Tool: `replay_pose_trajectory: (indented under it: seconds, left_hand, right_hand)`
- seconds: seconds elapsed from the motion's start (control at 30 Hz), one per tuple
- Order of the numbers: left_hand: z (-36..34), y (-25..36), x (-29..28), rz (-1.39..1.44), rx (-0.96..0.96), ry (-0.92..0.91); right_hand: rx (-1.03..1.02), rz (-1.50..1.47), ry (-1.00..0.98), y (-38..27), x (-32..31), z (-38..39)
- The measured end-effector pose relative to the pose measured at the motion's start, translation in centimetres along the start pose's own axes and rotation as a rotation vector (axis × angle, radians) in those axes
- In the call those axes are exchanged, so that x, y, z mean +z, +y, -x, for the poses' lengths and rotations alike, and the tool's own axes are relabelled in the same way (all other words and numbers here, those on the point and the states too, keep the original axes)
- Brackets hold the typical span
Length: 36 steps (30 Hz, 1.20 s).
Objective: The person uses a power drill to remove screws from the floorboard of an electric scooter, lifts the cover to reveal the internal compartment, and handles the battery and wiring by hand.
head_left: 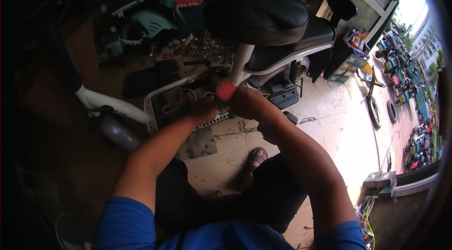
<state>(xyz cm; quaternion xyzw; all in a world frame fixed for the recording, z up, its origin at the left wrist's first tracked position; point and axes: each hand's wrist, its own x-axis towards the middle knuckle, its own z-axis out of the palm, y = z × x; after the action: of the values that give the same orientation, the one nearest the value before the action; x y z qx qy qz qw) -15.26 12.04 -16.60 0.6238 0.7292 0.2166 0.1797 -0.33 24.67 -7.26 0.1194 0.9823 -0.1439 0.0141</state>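
Observation:
A white electric scooter [242, 64] with a black seat [259, 16] stands in front of me, its footboard opened up to a frame with wires inside. My right hand [247, 104] is closed round a tool with a round red end [225, 90], beside the footboard below the seat post. Most of that tool is hidden by the hand. Just left of it, my left hand [205, 110] is closed at the footboard's near edge; what its fingers hold is hidden. Both forearms reach forward over my knees.
A dark mat [149, 79] and a heap of small scraps [202, 48] lie beyond the scooter. A pale green scooter part [149, 24] is behind at left. Boxes [346, 66] and tires [373, 112] are at right, with parked scooters [400, 68] outside.

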Motion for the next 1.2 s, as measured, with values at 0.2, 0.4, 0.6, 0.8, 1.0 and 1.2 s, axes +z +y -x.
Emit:
replay_pose_trajectory:
  seconds: [0.2, 0.4, 0.6, 0.8, 1.0, 1.2]
  left_hand:
    - [-0.1, -1.2, 0.8, -0.018, 0.099, 0.107]
    - [0.0, -2.0, 1.5, -0.173, 0.040, 0.109]
    - [-0.2, -3.4, 1.8, -0.089, -0.009, 0.119]
    - [0.1, -2.0, -3.4, 0.023, -0.166, -0.031]
    - [2.2, -1.4, -5.8, 0.314, -0.186, 0.002]
    - [5.2, -9.0, -6.0, -0.071, -0.005, 0.067]
  right_hand:
    - [0.130, -0.065, -0.074, -0.5, -1.5, 0.6]
    - [0.146, -0.130, -0.071, -1.9, -3.9, 1.4]
    - [0.196, -0.341, -0.004, -1.5, -4.7, 2.1]
    - [0.232, -0.477, 0.045, -1.6, -6.8, 3.6]
    - [0.373, -0.700, -0.075, -2.2, -8.2, 4.4]
    - [0.409, -0.843, -0.041, -4.6, -9.5, 5.0]
